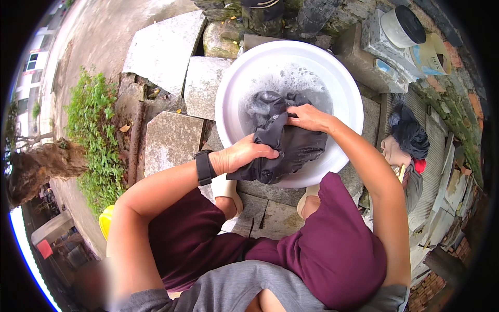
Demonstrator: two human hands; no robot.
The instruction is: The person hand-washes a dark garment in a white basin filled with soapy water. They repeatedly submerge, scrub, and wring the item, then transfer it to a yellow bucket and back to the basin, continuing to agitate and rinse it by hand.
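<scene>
A white round basin (351, 117) stands on the paving between my feet, with grey soapy water (308, 80) and bubbles inside. A wet black garment (300, 148) lies partly in the water and hangs over the near rim. My left hand (249, 153) grips the garment at the basin's near left, thumb on top of the cloth. My right hand (310, 118) holds another part of it near the middle of the basin, fingers curled round a fold. The garment hides the fingertips of my left hand.
A washboard-like ridged slab on the right carries a pile of dark clothes (409, 132). Beyond it a white tub with a black lid (403, 26) stands on a stone block (351, 50). Uneven paving slabs (173, 136), a rusty pipe (135, 142) and a green plant (93, 136) are at the left.
</scene>
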